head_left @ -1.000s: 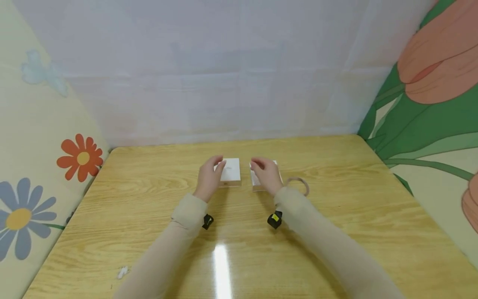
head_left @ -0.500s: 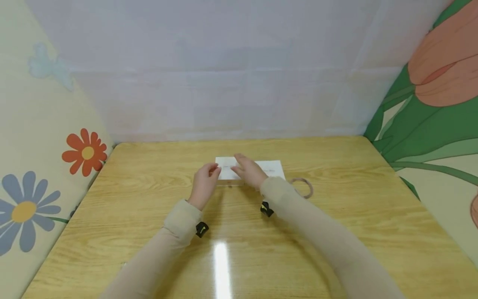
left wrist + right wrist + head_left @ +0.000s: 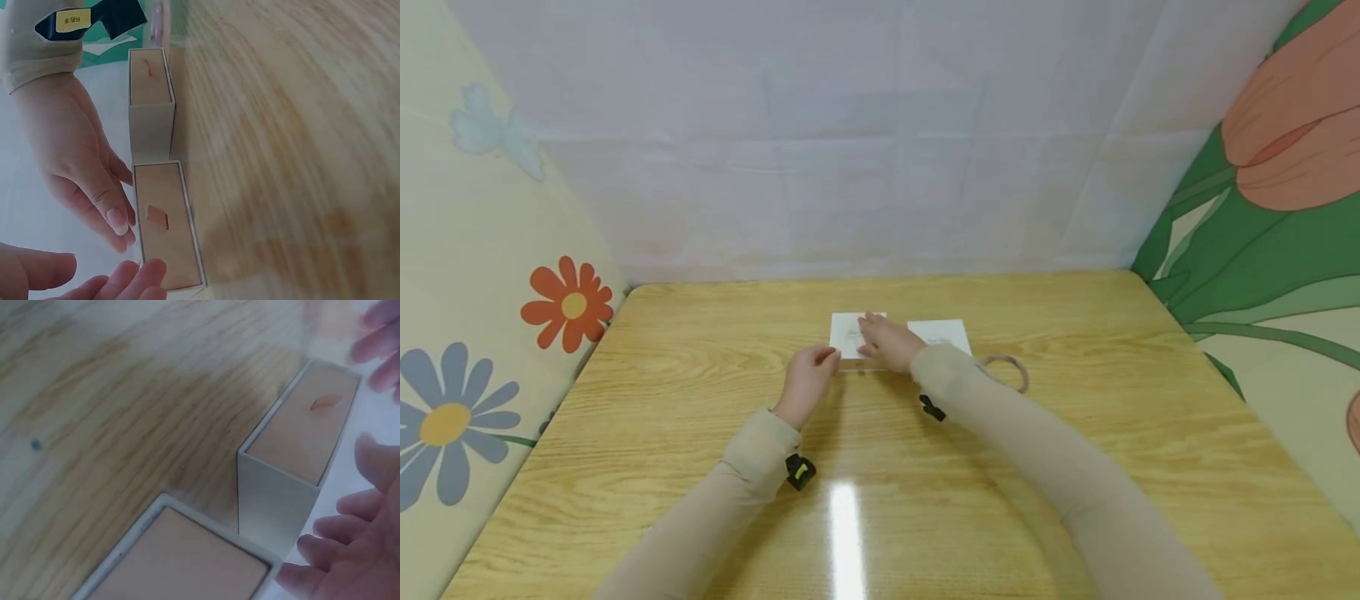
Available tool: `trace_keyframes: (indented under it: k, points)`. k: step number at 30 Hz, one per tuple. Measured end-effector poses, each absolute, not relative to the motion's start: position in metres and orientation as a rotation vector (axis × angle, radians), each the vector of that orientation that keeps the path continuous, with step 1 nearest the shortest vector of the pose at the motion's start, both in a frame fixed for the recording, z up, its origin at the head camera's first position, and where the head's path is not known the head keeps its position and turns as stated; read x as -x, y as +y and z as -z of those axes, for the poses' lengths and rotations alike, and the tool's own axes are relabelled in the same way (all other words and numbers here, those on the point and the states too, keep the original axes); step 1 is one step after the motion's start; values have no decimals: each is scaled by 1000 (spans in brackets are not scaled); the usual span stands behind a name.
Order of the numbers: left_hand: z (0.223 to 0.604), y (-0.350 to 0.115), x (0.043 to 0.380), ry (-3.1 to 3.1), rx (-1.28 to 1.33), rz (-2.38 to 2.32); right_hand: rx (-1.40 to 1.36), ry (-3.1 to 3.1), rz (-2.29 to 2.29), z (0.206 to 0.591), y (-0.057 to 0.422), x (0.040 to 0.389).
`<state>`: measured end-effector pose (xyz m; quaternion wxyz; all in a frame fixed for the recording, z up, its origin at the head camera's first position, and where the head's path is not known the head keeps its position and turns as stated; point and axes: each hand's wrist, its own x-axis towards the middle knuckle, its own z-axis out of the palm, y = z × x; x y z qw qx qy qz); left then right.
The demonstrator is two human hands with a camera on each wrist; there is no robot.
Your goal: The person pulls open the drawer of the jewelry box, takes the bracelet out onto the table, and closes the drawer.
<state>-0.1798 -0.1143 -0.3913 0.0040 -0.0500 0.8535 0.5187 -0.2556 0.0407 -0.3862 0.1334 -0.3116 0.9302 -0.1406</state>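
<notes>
Two flat white boxes with tan front sides lie side by side. My right hand (image 3: 891, 343) reaches over the top of the left box (image 3: 844, 333), its fingers fairly straight and overlapping the lid's right part. At that box's front left corner is my left hand (image 3: 808, 383), fingertips close to the edge. The left wrist view shows a small tab (image 3: 157, 217) on the left box's tan side, with my left fingers (image 3: 119, 281) loose beside it. The right box (image 3: 942, 332) lies partly behind my right forearm.
A mauve ring-shaped band (image 3: 1024, 379) lies right of the right box, partly behind my sleeve. The wooden table (image 3: 1112, 392) meets a white cloth backdrop (image 3: 880, 208). Flower-painted panels (image 3: 1285, 333) flank it.
My right hand has moved left from the right box to over the left box. My left hand has drawn back slightly toward the front left corner. Both boxes stay on the table.
</notes>
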Motion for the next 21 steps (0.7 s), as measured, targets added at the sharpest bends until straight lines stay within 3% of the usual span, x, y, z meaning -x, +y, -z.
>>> trace_keyframes:
  k: [10, 21]
  points:
    - [403, -112, 178, 2602, 131, -1673, 923, 2728, 205, 385, 40, 255]
    - [416, -107, 185, 2030, 253, -1961, 911, 2741, 109, 389, 37, 256]
